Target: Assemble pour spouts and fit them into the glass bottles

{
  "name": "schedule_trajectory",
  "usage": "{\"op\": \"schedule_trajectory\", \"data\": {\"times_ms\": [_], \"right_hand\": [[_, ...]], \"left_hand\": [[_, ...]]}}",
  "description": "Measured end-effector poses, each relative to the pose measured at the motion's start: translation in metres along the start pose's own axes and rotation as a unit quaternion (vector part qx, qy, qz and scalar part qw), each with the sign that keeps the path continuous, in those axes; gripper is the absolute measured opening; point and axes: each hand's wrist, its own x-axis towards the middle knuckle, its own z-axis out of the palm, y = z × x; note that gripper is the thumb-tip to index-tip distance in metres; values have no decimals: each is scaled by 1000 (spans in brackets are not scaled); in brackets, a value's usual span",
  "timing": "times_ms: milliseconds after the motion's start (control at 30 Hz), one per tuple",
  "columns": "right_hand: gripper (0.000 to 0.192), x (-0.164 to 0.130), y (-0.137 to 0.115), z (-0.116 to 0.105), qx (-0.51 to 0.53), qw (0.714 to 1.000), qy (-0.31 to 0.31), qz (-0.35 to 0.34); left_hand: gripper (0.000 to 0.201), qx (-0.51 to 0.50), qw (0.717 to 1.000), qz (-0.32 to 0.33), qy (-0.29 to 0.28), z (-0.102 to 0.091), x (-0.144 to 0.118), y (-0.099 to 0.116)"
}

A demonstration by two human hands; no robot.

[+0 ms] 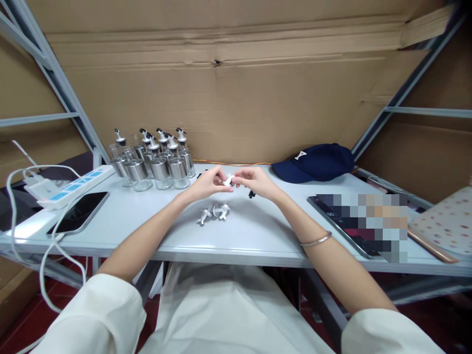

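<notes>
My left hand point(208, 185) and my right hand point(258, 182) meet above the middle of the table. Between their fingertips is a small silver-white pour spout point(228, 180), pinched from both sides and partly covered by the fingers. Nearer to me, several loose silver-white pour spouts point(214, 213) lie in a small pile. A small black part point(251, 194) rests just below my right hand, and other dark pieces show partly behind my left hand. To the left stand several glass bottles with steel sleeves point(160, 168); some carry pour spouts with black tips, others have bare necks.
At left lie a white power strip point(75, 187) with cables and a phone point(80, 212). A navy cap point(315, 163) sits at back right. A tablet point(342, 223), partly blurred, and a dotted pouch point(448, 221) are at right. Cardboard point(236, 108) walls the back.
</notes>
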Motion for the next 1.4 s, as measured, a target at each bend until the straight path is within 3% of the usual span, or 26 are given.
{"op": "schedule_trajectory", "data": {"times_ms": [267, 367, 433, 567, 700, 800, 1000, 1400], "right_hand": [[28, 2, 4, -3, 7, 999, 34, -26], [28, 2, 4, -4, 8, 998, 56, -21], [28, 2, 3, -6, 6, 998, 54, -18], [26, 3, 8, -16, -65, 997, 48, -22], [15, 4, 27, -39, -267, 963, 41, 0], [19, 3, 42, -51, -359, 931, -5, 65], [23, 2, 47, -50, -399, 906, -82, 116], [18, 1, 48, -48, -433, 891, -60, 123]], "left_hand": [[33, 89, 994, 55, -19, 2, -4, 7], [40, 92, 991, 93, -29, 4, -4, 7], [33, 86, 990, 104, -32, 6, -3, 7], [26, 104, 988, 113, -22, 6, -1, 4], [27, 213, 964, 155, -21, 1, -1, -2], [25, 274, 944, 182, -35, -1, -1, -6], [25, 293, 932, 208, -42, 1, -1, -6], [28, 312, 931, 183, -46, 2, -3, 0]]}}
